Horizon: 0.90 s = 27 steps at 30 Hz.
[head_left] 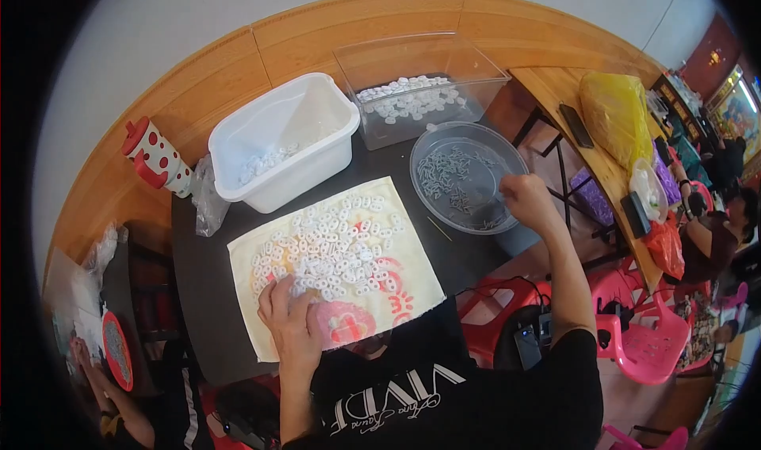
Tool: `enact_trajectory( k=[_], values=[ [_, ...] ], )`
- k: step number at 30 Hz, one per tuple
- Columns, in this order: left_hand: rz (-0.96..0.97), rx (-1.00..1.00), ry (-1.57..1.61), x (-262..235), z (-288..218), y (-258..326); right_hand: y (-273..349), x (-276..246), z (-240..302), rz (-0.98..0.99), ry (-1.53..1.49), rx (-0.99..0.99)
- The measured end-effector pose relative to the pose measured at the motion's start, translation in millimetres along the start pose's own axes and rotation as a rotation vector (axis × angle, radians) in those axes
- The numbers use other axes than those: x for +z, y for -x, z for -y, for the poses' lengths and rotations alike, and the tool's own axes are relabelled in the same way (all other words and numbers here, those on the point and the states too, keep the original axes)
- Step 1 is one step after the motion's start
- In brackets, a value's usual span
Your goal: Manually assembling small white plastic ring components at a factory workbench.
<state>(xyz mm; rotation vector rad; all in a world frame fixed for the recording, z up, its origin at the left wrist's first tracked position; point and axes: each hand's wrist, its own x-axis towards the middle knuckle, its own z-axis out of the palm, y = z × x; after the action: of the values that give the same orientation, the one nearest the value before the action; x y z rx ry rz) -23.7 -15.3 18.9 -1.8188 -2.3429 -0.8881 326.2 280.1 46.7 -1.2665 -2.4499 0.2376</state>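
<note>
A cream cloth (420, 274) with red and pink print lies on the dark table, bearing many small white plastic pieces (317, 240) with two holes each. My left hand (290, 317) rests at the near left edge of the pile, fingers apart and touching the pieces. Right of the cloth sits a round clear plastic lid (495, 150) holding many small grey screws (445, 172). My right hand (529, 202) is over the lid's right side with its fingers closed; whatever they pinch is hidden.
A white tub (285, 172) and a clear bin (428, 45), both with white pieces, stand behind. A spotted tumbler (162, 158) and a plastic bag (208, 200) are at left. A thin yellow stick (438, 228) lies near the lid. Other people sit at both sides.
</note>
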Motion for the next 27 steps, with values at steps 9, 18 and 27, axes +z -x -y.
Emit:
enact_trajectory(
  k=[9, 18, 27],
  values=[
    [-0.125, -0.003, 0.253, -13.1, 4.6, 0.5, -1.0, 19.0, 2.0, 0.001, 0.265, -0.079],
    [-1.142, 0.425, 0.086, -46.5, -40.2, 15.8, -1.7, 29.8, 2.5, 0.005, 0.151, -0.035],
    [0.010, 0.132, 0.005, -25.8, -12.3, 3.1, -0.6, 10.6, 32.2, -0.165, -0.322, -0.044]
  ],
)
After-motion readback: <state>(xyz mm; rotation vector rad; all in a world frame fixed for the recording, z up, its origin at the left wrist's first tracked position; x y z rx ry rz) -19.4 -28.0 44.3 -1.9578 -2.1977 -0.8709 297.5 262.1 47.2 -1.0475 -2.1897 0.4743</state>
